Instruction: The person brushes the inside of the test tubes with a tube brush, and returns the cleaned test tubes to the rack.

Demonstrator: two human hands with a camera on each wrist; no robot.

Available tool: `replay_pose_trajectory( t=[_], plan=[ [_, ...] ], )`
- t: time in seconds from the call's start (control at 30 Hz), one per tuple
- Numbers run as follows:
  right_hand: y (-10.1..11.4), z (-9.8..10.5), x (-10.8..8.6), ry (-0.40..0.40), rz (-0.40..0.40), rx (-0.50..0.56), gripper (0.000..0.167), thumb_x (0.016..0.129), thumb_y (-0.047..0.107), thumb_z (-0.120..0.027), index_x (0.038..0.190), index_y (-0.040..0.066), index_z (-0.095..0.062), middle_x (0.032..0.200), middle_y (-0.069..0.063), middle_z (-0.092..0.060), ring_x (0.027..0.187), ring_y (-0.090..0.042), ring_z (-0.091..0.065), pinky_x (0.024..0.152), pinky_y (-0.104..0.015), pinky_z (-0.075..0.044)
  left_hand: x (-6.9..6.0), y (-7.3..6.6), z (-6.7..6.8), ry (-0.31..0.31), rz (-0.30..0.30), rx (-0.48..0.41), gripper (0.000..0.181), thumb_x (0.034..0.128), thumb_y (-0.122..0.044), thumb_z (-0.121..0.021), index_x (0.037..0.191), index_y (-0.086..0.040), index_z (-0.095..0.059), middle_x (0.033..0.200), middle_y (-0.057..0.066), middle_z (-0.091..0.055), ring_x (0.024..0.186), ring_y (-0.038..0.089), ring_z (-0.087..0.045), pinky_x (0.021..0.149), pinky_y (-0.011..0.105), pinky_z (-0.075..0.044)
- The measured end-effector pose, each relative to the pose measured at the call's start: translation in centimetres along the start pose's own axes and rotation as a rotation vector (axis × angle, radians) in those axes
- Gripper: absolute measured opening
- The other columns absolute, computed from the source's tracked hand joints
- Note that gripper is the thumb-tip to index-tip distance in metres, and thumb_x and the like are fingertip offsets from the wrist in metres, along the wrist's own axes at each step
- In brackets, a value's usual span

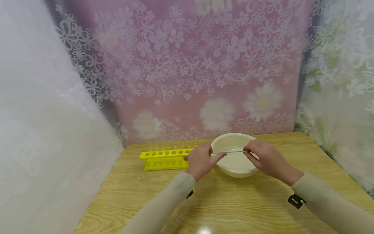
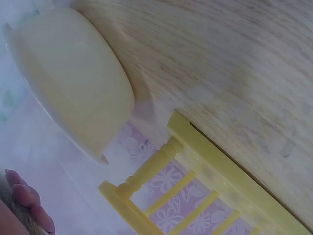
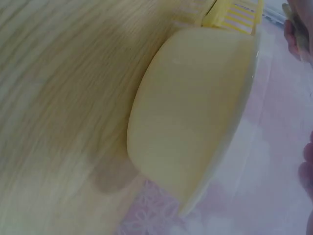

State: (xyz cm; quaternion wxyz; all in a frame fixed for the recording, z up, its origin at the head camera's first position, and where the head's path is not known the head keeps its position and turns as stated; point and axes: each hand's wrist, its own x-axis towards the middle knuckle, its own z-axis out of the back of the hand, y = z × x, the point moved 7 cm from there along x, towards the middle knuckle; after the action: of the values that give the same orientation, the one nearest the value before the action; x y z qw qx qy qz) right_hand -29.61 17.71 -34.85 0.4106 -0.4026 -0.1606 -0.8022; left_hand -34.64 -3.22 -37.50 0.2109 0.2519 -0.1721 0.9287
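Note:
Above a cream bowl [image 1: 236,169] [image 2: 78,83] [image 3: 181,103], both hands hold a thin, light rod or wire [image 1: 235,151], nearly level. My left hand [image 1: 200,161] [image 2: 29,200] [image 3: 299,34] is curled round its left part, thumb stretched along it. A brownish end [image 1: 185,158] sticks out on that hand's left side; it looks bristly in the left wrist view, and whether it is inside a tube I cannot tell. My right hand [image 1: 264,159] [image 3: 306,169] pinches the rod's right end between thumb and fingers. The palms are mostly hidden.
A yellow test tube rack [image 1: 166,162] [image 2: 220,169] [image 3: 234,14] stands left of the bowl, partly behind the left hand, with several clear thin tubes [image 1: 156,141] upright at its left end. Wooden table [image 1: 222,204] beneath; flowered curtains [image 1: 204,65] at back and sides.

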Motion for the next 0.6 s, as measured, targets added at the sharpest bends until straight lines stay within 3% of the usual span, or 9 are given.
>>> replay_pose_trajectory(
  t=[0.1,0.2,0.27,0.37,0.6],
  plan=[
    [0.7,0.2,0.0,-0.036,0.121,-0.059,0.036,0.107,0.033,-0.048,0.09,0.011,-0.07,0.085,0.002,-0.065,0.071,-0.01,-0.06,0.058,-0.028,-0.05,-0.3,0.1,0.0,-0.001,-0.003,-0.003,0.056,0.0857,-0.075,-0.058,0.077,-0.02,-0.05,0.059,-0.008,-0.042,0.046,0.008,-0.036,0.042,0.024,-0.025],
    [0.8,0.3,0.0,-0.017,0.13,-0.029,0.016,0.099,0.023,-0.064,0.088,0.014,-0.07,0.083,0.006,-0.063,0.068,-0.007,-0.056,0.058,-0.025,-0.047,-0.5,0.1,0.1,-0.011,-0.021,-0.001,0.057,0.0856,-0.075,-0.059,0.078,-0.019,-0.051,0.059,-0.008,-0.042,0.046,0.008,-0.035,0.042,0.024,-0.023],
    [0.5,0.3,0.0,0.02,0.083,0.016,0.005,0.091,0.016,-0.073,0.088,0.017,-0.069,0.084,0.009,-0.062,0.068,-0.003,-0.053,0.06,-0.021,-0.045,-0.5,-0.1,0.2,-0.019,-0.038,0.005,0.057,0.086,-0.076,-0.057,0.078,-0.02,-0.05,0.059,-0.008,-0.041,0.046,0.007,-0.034,0.042,0.023,-0.023],
    [-0.1,0.4,0.1,0.07,-0.02,0.096,0.023,0.081,0.006,-0.081,0.088,0.023,-0.066,0.084,0.014,-0.06,0.069,0.002,-0.049,0.062,-0.016,-0.041,-0.3,-0.3,0.2,-0.037,-0.06,0.005,0.058,0.0861,-0.077,-0.055,0.077,-0.021,-0.05,0.059,-0.009,-0.041,0.046,0.007,-0.034,0.042,0.023,-0.022],
    [-1.5,0.1,-0.3,0.17,-0.223,0.26,0.029,0.089,0.007,-0.076,0.09,0.032,-0.062,0.078,0.022,-0.056,0.065,0.003,-0.044,0.059,-0.019,-0.037,-0.2,-0.9,0.2,-0.074,-0.113,0.04,0.057,0.0852,-0.076,-0.058,0.075,-0.021,-0.047,0.06,-0.01,-0.04,0.046,0.005,-0.034,0.043,0.022,-0.022]
  ],
)
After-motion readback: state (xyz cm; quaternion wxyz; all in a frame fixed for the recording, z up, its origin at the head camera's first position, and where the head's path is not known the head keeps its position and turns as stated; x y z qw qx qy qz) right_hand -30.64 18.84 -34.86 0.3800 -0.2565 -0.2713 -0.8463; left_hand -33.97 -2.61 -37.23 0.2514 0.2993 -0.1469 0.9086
